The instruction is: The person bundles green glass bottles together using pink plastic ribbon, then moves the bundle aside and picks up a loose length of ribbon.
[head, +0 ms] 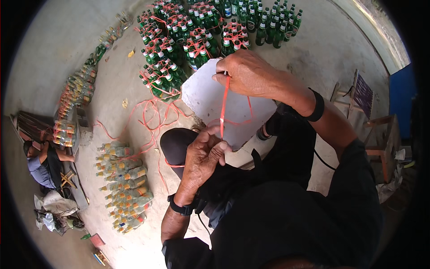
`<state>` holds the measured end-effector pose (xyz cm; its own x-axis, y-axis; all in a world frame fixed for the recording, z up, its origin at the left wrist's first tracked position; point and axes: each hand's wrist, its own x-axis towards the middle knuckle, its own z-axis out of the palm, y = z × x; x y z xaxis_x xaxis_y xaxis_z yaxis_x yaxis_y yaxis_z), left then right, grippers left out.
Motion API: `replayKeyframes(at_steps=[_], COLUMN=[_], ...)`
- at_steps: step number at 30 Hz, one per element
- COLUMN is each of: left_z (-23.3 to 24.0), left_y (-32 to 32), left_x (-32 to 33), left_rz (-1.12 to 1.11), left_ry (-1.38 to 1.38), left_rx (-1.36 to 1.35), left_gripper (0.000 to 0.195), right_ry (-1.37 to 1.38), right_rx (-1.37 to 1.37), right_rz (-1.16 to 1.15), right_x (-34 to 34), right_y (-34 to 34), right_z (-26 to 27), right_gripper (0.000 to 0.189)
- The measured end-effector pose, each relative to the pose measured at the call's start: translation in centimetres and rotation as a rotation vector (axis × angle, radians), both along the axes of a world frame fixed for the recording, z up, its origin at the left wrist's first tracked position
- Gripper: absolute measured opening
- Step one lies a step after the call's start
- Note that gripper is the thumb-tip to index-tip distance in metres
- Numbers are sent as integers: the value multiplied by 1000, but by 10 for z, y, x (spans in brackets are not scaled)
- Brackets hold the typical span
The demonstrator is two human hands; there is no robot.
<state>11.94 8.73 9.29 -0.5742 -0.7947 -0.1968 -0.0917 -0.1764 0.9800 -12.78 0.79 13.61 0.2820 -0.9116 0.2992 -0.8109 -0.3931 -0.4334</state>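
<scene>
Between my hands runs a taut strip of red plastic twine. My left hand pinches its lower end above my knee, thumb against fingers. The upper end is gripped by my right hand, and a thin pale piece shows at those fingertips. Beneath the hands lies a white slab with rough edges; a loose length of twine droops over it. More loose red twine is tangled on the floor to the left. Beyond the slab stand green glass bottles, many tied at the necks with red twine.
Clear glass bottles stand in a group on my left. Untied green bottles stand at the far right of the tied ones. A person sits at far left near bundled clear bottles. A wooden stool is at right.
</scene>
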Motion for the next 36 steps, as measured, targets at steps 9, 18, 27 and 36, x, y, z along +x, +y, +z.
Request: replayKeyframes(at_steps=[9,18,27,36], left_z=[19,35,-71,-108], left_y=[-44,-36,-16,-33], left_x=[172,312,411,247], left_rz=[665,965,1433,832], left_ry=[457,715,369,-472], left_rx=[-129,-273,-56,-446], left_gripper=[22,20,18,38], right_ry=[138,-272,-471,314], right_rx=[-187,211,300,349], right_rz=[-139,-402,-481,-166], right_x=[-57,-104,-144,-46], right_y=[-34,-55,-53,-12], right_z=[-39,-60,-61,-69], right_gripper=[20,25,29,19])
